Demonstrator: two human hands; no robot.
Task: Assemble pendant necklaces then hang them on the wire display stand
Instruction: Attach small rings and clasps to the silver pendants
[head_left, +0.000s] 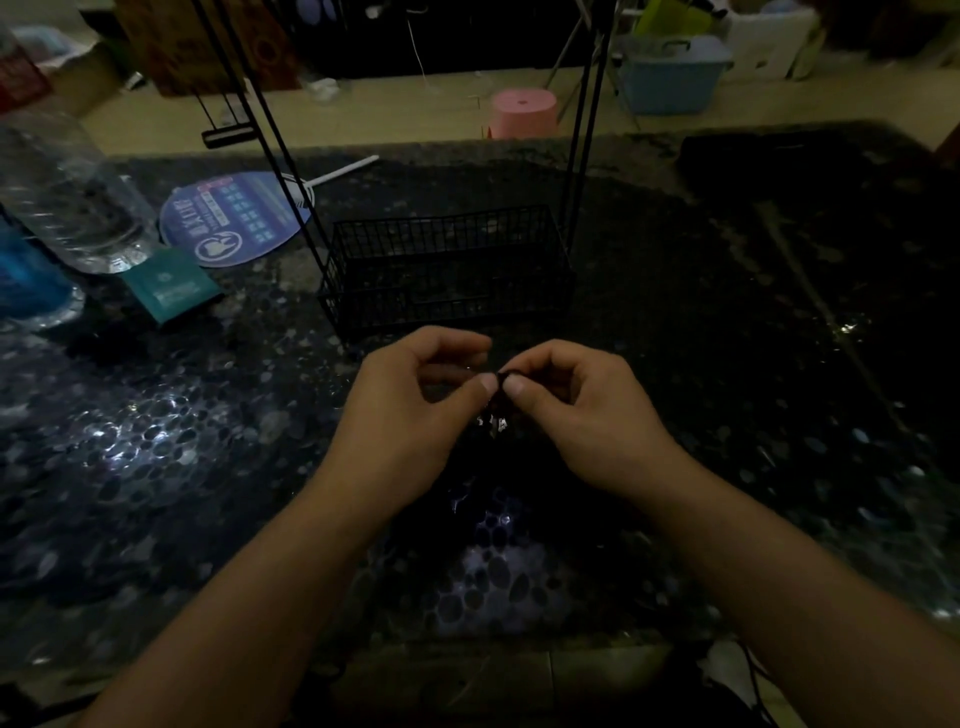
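Note:
My left hand and my right hand meet thumb to thumb above the dark patterned table, just in front of the wire display stand. Between the fingertips of both hands sits a small dark necklace piece, pinched from either side. A small shiny pendant dangles just below the thumbs. The cord itself is too dark to trace. The stand has a black wire basket at its base and thin black uprights rising out of the top of the view.
A clear plastic bottle lies at the left, beside a blue container, a teal packet and a round printed hand fan. Beyond the table stand a pink stool and a blue plastic basket. A dark object lies at the table's far right.

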